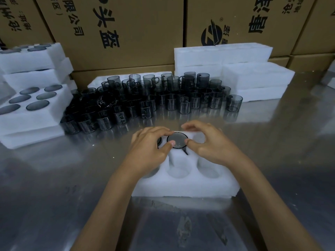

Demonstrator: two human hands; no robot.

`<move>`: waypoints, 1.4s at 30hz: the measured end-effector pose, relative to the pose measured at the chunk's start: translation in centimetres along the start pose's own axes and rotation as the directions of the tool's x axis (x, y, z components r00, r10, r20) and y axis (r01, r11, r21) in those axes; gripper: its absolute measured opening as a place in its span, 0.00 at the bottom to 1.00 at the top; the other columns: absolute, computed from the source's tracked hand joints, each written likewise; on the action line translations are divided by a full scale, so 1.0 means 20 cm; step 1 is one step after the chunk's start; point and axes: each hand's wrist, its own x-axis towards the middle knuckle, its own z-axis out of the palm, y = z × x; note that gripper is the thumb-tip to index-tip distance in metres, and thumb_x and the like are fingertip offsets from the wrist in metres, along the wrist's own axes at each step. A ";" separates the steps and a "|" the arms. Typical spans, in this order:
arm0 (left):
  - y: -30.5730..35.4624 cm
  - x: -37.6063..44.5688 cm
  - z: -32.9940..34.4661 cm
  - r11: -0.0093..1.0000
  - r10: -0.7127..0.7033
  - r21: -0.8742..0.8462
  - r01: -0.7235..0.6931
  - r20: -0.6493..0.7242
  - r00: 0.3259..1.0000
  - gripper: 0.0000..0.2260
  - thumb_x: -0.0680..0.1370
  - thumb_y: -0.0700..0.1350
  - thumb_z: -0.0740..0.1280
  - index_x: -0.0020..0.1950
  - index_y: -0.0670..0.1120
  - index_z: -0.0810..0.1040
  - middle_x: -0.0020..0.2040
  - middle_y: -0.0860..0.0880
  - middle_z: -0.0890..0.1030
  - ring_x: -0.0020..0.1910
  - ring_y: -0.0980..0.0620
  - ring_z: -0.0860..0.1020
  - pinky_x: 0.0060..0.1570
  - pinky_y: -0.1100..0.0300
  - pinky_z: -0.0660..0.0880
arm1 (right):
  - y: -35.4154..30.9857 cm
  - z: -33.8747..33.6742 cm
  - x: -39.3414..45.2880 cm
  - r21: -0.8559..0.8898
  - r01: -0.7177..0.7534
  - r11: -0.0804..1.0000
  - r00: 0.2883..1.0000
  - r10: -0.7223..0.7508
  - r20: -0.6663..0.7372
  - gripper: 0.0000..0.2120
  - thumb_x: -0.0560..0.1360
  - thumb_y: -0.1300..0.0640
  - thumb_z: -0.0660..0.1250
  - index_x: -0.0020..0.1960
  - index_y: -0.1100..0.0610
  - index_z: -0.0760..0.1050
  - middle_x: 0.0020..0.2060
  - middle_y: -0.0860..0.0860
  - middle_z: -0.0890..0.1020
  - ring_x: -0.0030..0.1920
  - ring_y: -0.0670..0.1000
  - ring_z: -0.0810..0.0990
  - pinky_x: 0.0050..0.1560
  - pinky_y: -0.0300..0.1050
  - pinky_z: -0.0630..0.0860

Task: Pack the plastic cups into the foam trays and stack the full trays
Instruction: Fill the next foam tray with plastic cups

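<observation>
On a shiny metal table point(54, 187), stacked white foam trays point(36, 113) filled with dark cups sit at far left. A crowd of smoky grey plastic cups point(145, 98) stands behind the centre. Nearer, the left hand point(152, 151) and right hand point(208, 144) pinch one dark round cup point(177, 140) from either side, seated in a white foam tray point(183, 183). Empty white foam trays point(253, 77) are stacked at right.
</observation>
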 end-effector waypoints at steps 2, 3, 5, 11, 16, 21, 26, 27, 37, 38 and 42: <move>0.01 0.00 0.00 0.999 0.000 0.034 0.000 0.010 1.000 0.14 0.80 0.54 0.65 0.66 0.58 0.76 0.66 0.62 0.75 0.69 0.58 0.67 0.71 0.55 0.51 | 0.00 0.00 0.00 -0.026 -0.008 1.000 1.000 0.008 0.007 0.13 0.79 0.50 0.67 0.63 0.42 0.77 0.60 0.41 0.79 0.68 0.46 0.68 0.73 0.51 0.58; 0.01 0.00 -0.01 0.999 -0.004 0.044 0.003 0.015 1.000 0.14 0.80 0.53 0.64 0.66 0.58 0.76 0.65 0.62 0.75 0.68 0.57 0.67 0.72 0.53 0.52 | 0.01 0.00 0.00 -0.029 -0.018 0.999 1.000 0.019 0.011 0.13 0.79 0.50 0.67 0.62 0.42 0.77 0.60 0.42 0.79 0.68 0.47 0.68 0.73 0.52 0.58; 0.04 0.02 -0.02 0.998 -0.023 0.066 0.021 0.027 0.999 0.12 0.80 0.52 0.65 0.63 0.57 0.78 0.61 0.60 0.77 0.65 0.55 0.71 0.70 0.52 0.57 | 0.00 0.00 0.01 -0.022 -0.032 0.999 0.999 0.032 0.012 0.13 0.78 0.50 0.67 0.61 0.42 0.78 0.60 0.43 0.80 0.69 0.48 0.68 0.73 0.55 0.60; 0.15 0.13 0.01 0.988 -0.153 -0.016 0.153 -0.004 0.988 0.04 0.79 0.43 0.66 0.45 0.48 0.73 0.44 0.52 0.78 0.49 0.47 0.76 0.51 0.52 0.70 | 0.01 -0.04 0.07 0.223 -0.063 0.973 0.998 0.055 0.040 0.10 0.76 0.57 0.69 0.46 0.42 0.85 0.45 0.39 0.86 0.50 0.41 0.82 0.55 0.46 0.76; 0.11 0.13 0.04 0.988 -0.130 -0.094 0.126 -0.029 0.991 0.04 0.79 0.40 0.65 0.48 0.49 0.75 0.47 0.55 0.80 0.51 0.51 0.76 0.55 0.52 0.69 | 0.12 -0.09 0.38 0.296 -0.201 0.934 0.963 0.244 -0.117 0.18 0.77 0.65 0.62 0.57 0.46 0.81 0.51 0.44 0.83 0.57 0.44 0.81 0.46 0.30 0.73; 0.05 0.15 0.02 0.983 -0.165 -0.099 0.154 -0.117 0.979 0.05 0.79 0.40 0.66 0.45 0.50 0.76 0.45 0.56 0.80 0.49 0.52 0.76 0.53 0.52 0.70 | 0.21 -0.05 0.67 0.207 -0.294 0.933 0.956 0.292 0.040 0.31 0.77 0.67 0.59 0.77 0.49 0.64 0.52 0.48 0.79 0.43 0.41 0.82 0.42 0.38 0.77; 0.03 0.16 0.02 0.987 -0.132 -0.107 0.121 -0.097 0.986 0.05 0.79 0.40 0.66 0.44 0.49 0.77 0.44 0.56 0.80 0.48 0.52 0.76 0.55 0.49 0.72 | 0.28 0.00 0.79 0.122 -0.298 0.947 0.950 0.307 -0.061 0.08 0.74 0.65 0.70 0.45 0.52 0.77 0.47 0.47 0.80 0.50 0.50 0.78 0.44 0.38 0.73; 0.03 0.16 0.03 0.989 -0.123 -0.100 0.114 -0.093 0.988 0.05 0.79 0.40 0.66 0.44 0.49 0.77 0.44 0.56 0.80 0.48 0.52 0.76 0.56 0.49 0.72 | 0.29 0.00 0.79 0.123 -0.292 0.949 0.947 0.305 -0.101 0.11 0.73 0.66 0.71 0.39 0.52 0.75 0.40 0.45 0.79 0.44 0.47 0.78 0.37 0.35 0.70; 0.06 0.15 0.02 0.982 -0.040 -0.191 -0.007 -0.242 0.969 0.13 0.78 0.40 0.66 0.61 0.50 0.79 0.57 0.55 0.80 0.58 0.52 0.76 0.62 0.47 0.72 | 0.09 -0.04 0.40 0.229 0.005 0.973 0.958 0.061 -0.281 0.12 0.68 0.62 0.79 0.36 0.53 0.76 0.39 0.47 0.81 0.38 0.44 0.77 0.41 0.34 0.71; 0.07 0.14 0.02 0.977 -0.008 -0.205 -0.050 -0.272 0.962 0.16 0.78 0.41 0.67 0.65 0.50 0.77 0.60 0.55 0.79 0.60 0.53 0.75 0.63 0.47 0.72 | 0.05 -0.04 0.34 0.245 0.051 0.968 0.948 0.030 -0.318 0.12 0.67 0.61 0.79 0.38 0.53 0.76 0.41 0.48 0.81 0.40 0.48 0.78 0.44 0.40 0.73; 0.13 0.10 0.01 0.962 0.141 -0.185 -0.199 -0.286 0.948 0.26 0.76 0.44 0.71 0.73 0.52 0.70 0.67 0.56 0.75 0.67 0.54 0.71 0.67 0.48 0.68 | -0.07 -0.04 0.11 0.351 0.176 0.920 0.894 0.000 -0.449 0.19 0.67 0.58 0.80 0.50 0.48 0.72 0.46 0.41 0.79 0.51 0.48 0.80 0.54 0.47 0.78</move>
